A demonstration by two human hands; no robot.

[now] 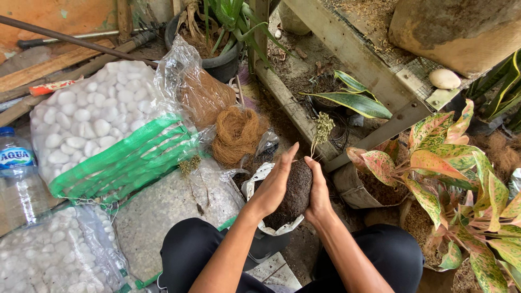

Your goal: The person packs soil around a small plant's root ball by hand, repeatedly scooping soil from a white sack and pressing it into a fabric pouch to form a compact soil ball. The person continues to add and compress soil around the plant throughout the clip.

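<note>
Soil packed into a dark, rough ball (296,192) is the landmark, and both hands cup it just above a small black pot lined with white plastic (264,239). The left hand (274,187) lies flat on the ball's left flank, fingers straight and pointing up and away. The right hand (317,190) wraps the right flank, its thumb pressed on the top edge. Both are closed around the ball, neither gripping hard as far as I can tell. A thin stem with a pale tuft (323,127) rises from the top of the ball.

To shape the ball well, I judge that even pressure from both palms matters: squeeze gently, turn it a little, squeeze again, so that no side flattens or cracks. The stem looks fragile, so the thumbs should stay clear of its base. Working over the pot lets loose crumbs fall in and not on the knees.

Left of the ball and a little farther off sits a wad of brown coconut fibre (237,134) beside a clear bag of the same stuff (203,95). Farther left lies a bag of white pebbles with a green band (97,119), and at the frame edge a plastic water bottle (16,173). Right of the ball grows a plant with pink-and-green leaves (461,179). Beyond the ball, a dark pot of green shoots (217,38) stands by a wooden beam (347,49).
</note>
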